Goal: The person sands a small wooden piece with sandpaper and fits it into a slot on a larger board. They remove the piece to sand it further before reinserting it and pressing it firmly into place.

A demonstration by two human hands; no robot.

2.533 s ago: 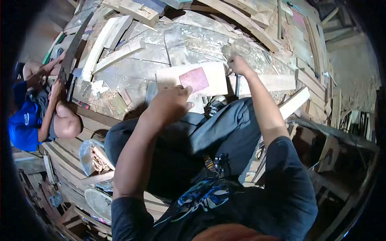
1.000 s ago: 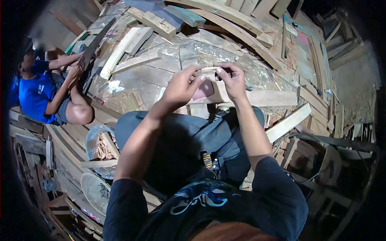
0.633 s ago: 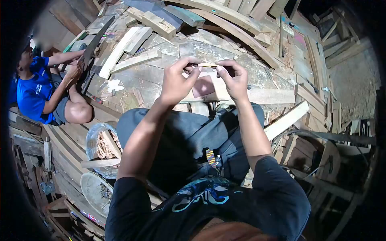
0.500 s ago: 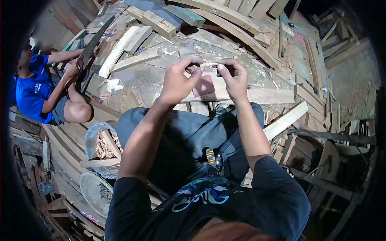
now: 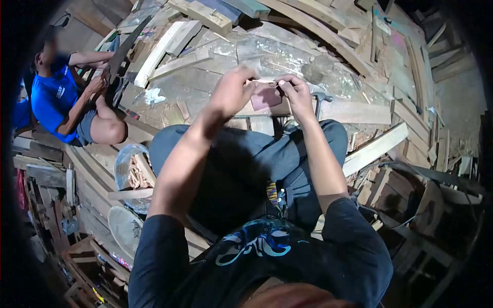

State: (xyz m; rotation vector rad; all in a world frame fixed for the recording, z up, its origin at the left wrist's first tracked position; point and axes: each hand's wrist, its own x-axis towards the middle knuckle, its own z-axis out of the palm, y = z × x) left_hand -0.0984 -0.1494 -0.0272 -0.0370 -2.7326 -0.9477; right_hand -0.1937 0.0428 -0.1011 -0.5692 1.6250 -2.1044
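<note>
A small, slim piece of wood point(image 5: 266, 80) spans the gap between my two hands, above the planks in front of my crossed legs. My left hand point(image 5: 232, 93) pinches its left end between thumb and fingers. At the other end, my right hand point(image 5: 299, 98) grips it with thumb and forefinger. Just below them lies a reddish-brown square sheet like sandpaper point(image 5: 266, 97), resting on a pale board. A hammer point(image 5: 321, 96) is close to my right hand, its head toward me partly over the board.
At left, a person in a blue shirt point(image 5: 54, 102) sits holding a handsaw point(image 5: 126, 49). Beside my left knee stand a bucket point(image 5: 122, 163) of small wood pieces and another bucket point(image 5: 120, 231). Curved beams point(image 5: 328, 43) and offcuts lie ahead; a pale plank point(image 5: 377, 149) lies right.
My view has shifted, so surroundings sit further right. My hands, still holding the small wood piece, are lower relative to the sandpaper-like sheet. The hammer now shows beside my right hand.
</note>
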